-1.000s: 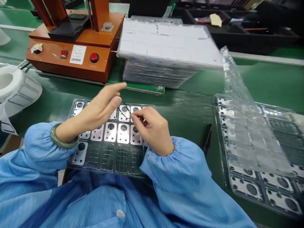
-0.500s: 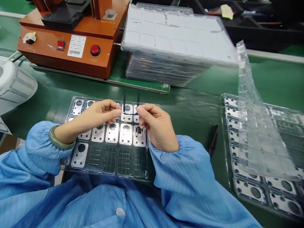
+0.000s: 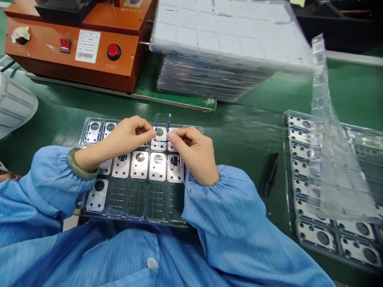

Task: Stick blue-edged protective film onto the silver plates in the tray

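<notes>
A thin, dark rectangular frame (image 3: 162, 141), like an adhesive gasket, is stretched upright between my hands. My left hand (image 3: 130, 133) pinches its left side between thumb and finger. On the opposite side, the thumb and fingertips of my right hand (image 3: 196, 153) are closed on it. Beneath both hands lies a clear plastic tray (image 3: 137, 217) with rows of silver metal plates (image 3: 157, 166), each with a round hole or disc and smaller holes. Its front row carries one plate (image 3: 97, 195) at the left; the other pockets there show bare plastic. My left hand and forearm cover part of the back rows.
An orange machine (image 3: 72, 67) with red buttons stands at back left, beside a white roll (image 3: 16, 103). Stacked clear trays (image 3: 209, 79) rise behind my hands. At right, dark tweezers (image 3: 271, 175) lie near another plate tray (image 3: 291, 199), partly under a clear plastic sheet (image 3: 338, 171).
My left fingers have come onto the frame's left side; before, they were just apart from it. The right hand keeps its hold. The camera view has shifted slightly.
</notes>
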`<state>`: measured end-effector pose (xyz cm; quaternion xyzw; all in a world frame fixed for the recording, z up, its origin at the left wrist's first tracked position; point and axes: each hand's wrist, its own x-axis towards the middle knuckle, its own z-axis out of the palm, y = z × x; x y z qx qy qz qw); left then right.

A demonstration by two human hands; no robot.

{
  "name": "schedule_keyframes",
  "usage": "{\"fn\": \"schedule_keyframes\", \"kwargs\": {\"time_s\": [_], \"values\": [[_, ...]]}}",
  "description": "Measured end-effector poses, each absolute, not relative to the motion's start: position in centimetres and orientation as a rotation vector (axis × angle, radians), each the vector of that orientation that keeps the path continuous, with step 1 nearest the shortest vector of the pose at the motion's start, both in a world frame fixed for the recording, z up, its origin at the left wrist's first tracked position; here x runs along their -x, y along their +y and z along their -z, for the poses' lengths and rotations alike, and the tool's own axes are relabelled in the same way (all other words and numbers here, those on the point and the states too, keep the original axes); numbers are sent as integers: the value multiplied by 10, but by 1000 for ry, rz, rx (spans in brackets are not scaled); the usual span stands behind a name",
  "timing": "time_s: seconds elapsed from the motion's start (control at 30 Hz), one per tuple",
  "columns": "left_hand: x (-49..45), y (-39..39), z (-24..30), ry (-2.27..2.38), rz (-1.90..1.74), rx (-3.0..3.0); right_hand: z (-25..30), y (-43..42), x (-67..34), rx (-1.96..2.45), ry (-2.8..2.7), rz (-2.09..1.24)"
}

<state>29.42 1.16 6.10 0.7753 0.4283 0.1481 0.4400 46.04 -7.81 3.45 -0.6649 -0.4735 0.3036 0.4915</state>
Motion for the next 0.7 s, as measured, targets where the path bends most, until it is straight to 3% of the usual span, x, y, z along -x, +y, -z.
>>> {"fn": "schedule_keyframes", "kwargs": {"time_s": [0.7], "values": [[-297,1,-42,948,-366,-2303,-26,-85,-453,1684,-1374,-514]]}}
